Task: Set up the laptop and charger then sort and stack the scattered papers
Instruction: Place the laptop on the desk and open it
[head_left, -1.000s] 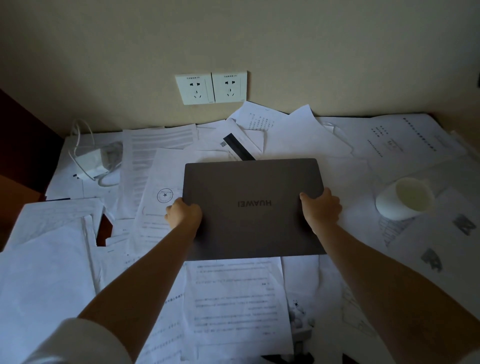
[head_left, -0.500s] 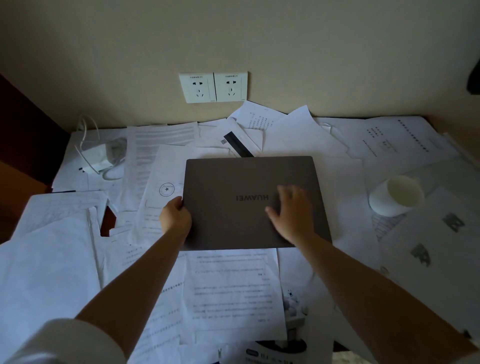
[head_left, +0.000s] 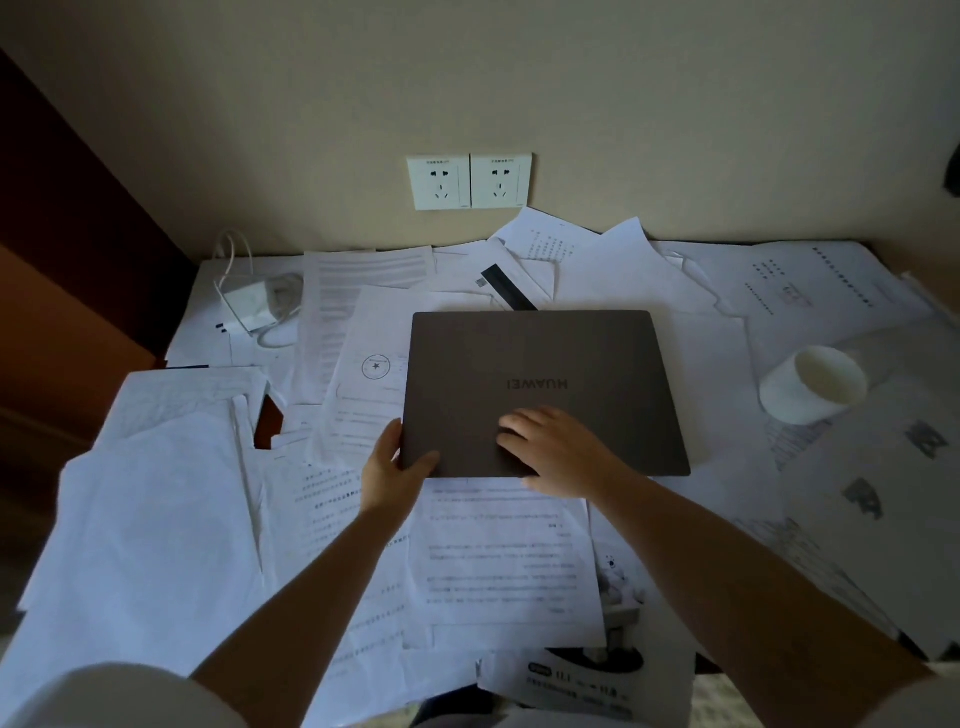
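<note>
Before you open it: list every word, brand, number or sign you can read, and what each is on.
"HUAWEI": laptop lid, upside down from this view.
"11.1": flyer at the near edge, partly legible.
Star in a circle: stamp on a sheet left of the laptop.
Scattered papers, wall sockets: print too small or blurred.

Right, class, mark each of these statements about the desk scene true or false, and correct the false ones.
1. The laptop is closed. True.
2. The charger is plugged into a wall socket. False: it lies on the papers at the far left, both sockets free.
3. The left hand grips the laptop's near left corner. True.
4. The right hand holds the white cup. False: it rests on the laptop lid; the cup stands apart to the right.
5. Papers lie under the laptop. True.
</note>
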